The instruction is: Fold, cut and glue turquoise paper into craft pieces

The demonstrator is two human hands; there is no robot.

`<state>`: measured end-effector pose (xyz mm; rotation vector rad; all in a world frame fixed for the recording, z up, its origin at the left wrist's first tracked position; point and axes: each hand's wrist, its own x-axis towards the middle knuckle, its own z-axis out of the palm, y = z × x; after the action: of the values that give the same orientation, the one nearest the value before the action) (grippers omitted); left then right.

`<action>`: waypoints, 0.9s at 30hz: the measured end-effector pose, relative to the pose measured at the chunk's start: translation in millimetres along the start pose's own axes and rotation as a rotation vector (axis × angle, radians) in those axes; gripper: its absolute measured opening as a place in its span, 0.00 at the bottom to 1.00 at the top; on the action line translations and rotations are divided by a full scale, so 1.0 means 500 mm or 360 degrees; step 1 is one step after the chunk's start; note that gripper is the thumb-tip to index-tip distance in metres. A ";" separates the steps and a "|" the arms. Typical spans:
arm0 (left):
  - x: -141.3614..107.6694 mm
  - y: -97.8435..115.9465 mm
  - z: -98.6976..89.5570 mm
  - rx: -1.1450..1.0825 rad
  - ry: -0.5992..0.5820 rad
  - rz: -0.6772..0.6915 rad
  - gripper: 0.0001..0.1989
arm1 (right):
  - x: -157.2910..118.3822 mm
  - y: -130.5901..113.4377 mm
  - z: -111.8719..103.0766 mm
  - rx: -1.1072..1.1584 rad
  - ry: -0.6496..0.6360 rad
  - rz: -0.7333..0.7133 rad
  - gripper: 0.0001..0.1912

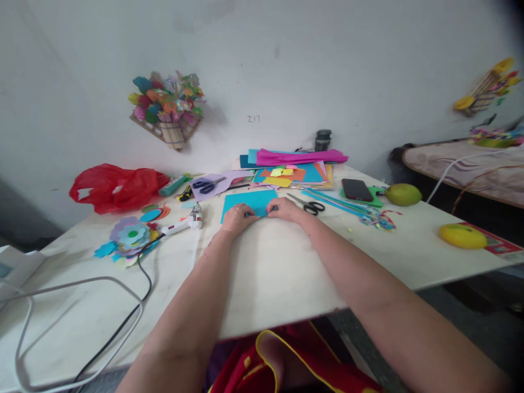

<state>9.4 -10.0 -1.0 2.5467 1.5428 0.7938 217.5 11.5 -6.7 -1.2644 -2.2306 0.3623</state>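
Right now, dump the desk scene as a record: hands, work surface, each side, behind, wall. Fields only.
left hand: grip on near edge of blue sheet
right hand: grip on same edge, farther right
surface: pale table
left of sheet: glue gun, paper flowers, red plastic bag
right of sheet: black-handled scissors, phone, green fruit, yellow fruit
behind sheet: stacked coloured papers
wall: handwritten 217, colourful flower decoration
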 end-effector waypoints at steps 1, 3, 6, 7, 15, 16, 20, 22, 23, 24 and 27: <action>0.000 -0.002 0.001 -0.0026 -0.0006 0.0012 0.12 | 0.000 0.000 -0.001 0.0027 0.0000 -0.0012 0.04; 0.001 -0.008 0.005 -0.0077 -0.0017 0.0052 0.13 | -0.001 0.000 -0.002 0.0069 -0.0002 -0.0046 0.02; 0.003 -0.015 0.009 -0.0127 -0.0028 0.0104 0.10 | -0.003 0.001 -0.005 0.0113 -0.0006 -0.0083 0.02; 0.004 -0.016 0.010 -0.0136 -0.0028 0.0111 0.09 | -0.003 0.002 -0.006 0.0126 -0.0009 -0.0085 0.03; 0.008 -0.018 0.011 -0.0224 -0.0027 0.0112 0.05 | -0.001 -0.004 -0.009 0.0087 -0.0051 -0.0113 0.01; 0.008 -0.019 0.011 -0.0240 -0.0028 0.0104 0.05 | 0.000 -0.005 -0.007 0.0078 -0.0045 -0.0116 0.02; 0.009 -0.020 0.013 -0.0297 -0.0031 0.0079 0.05 | 0.007 -0.009 0.007 0.0046 -0.0040 -0.0068 0.01; 0.009 -0.021 0.014 -0.0320 -0.0028 0.0071 0.05 | 0.009 -0.011 0.013 0.0000 -0.0040 -0.0048 0.01; 0.010 -0.021 0.015 -0.0332 -0.0025 0.0067 0.05 | 0.010 -0.013 0.016 -0.0028 -0.0035 -0.0047 0.02; 0.011 -0.022 0.016 -0.0347 -0.0020 0.0062 0.05 | 0.011 -0.014 0.018 -0.0054 -0.0024 -0.0049 0.03; 0.011 -0.025 0.019 -0.0410 -0.0006 0.0044 0.05 | 0.012 -0.019 0.023 -0.0112 -0.0010 -0.0059 0.03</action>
<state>5.7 2.9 -10.7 2.3861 1.3103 0.9233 201.4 11.7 -9.7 -1.2573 -2.2871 0.2757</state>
